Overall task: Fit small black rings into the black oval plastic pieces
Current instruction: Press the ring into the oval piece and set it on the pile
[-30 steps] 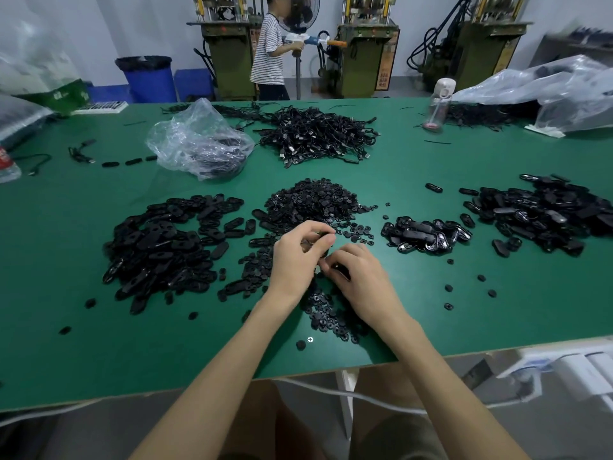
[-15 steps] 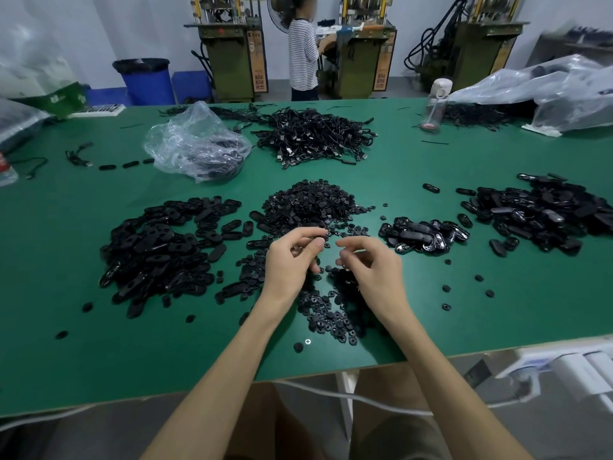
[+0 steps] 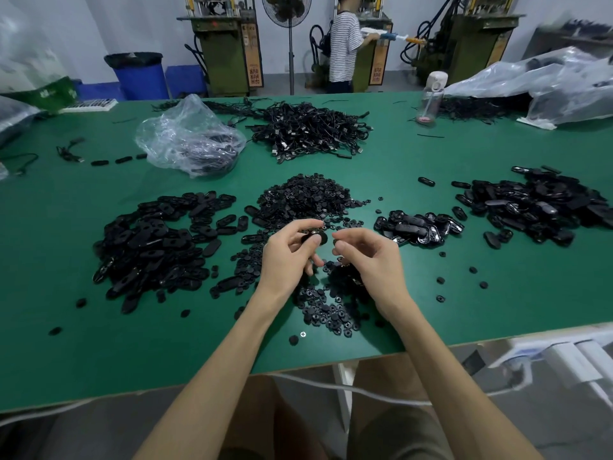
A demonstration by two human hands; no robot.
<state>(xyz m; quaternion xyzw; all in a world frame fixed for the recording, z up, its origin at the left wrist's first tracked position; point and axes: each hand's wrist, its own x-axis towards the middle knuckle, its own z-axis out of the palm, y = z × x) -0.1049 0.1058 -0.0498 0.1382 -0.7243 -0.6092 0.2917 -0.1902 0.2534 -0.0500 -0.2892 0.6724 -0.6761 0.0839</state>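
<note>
Head camera looks down on a green-topped work table [image 3: 431, 310], and both hands are raised a little above it, close to each other but not touching. The left hand [image 3: 290, 257] grips one black oval plastic piece [image 3: 320, 236] between its curled thumb and forefinger. I judge it is held up like this so that the place for the ring is free and faces the other hand. The right hand [image 3: 373, 260] has its fingers curled, and its thumb and forefinger pinch something small and dark at the tips, most probably one small black ring [image 3: 339, 243] – it is too small to be sure. The ring is just beside the near end of the oval piece, apart from it, so in my judgement it is not yet fitted in. The long axis of the oval piece seems to lie across the view, from left to right, with one end pointing toward the right hand. The thumb hides its middle, and I cannot tell which face is up. Supplies are laid within easy reach – a heap of loose black oval pieces [image 3: 149, 240] is at the left. A mound of small black rings [image 3: 305, 200] lies just behind the hands. More scattered rings [image 3: 328, 307] lie under the wrists. A smaller pile of glossy black pieces [image 3: 418, 227] is at the right, perhaps the finished ones.
</note>
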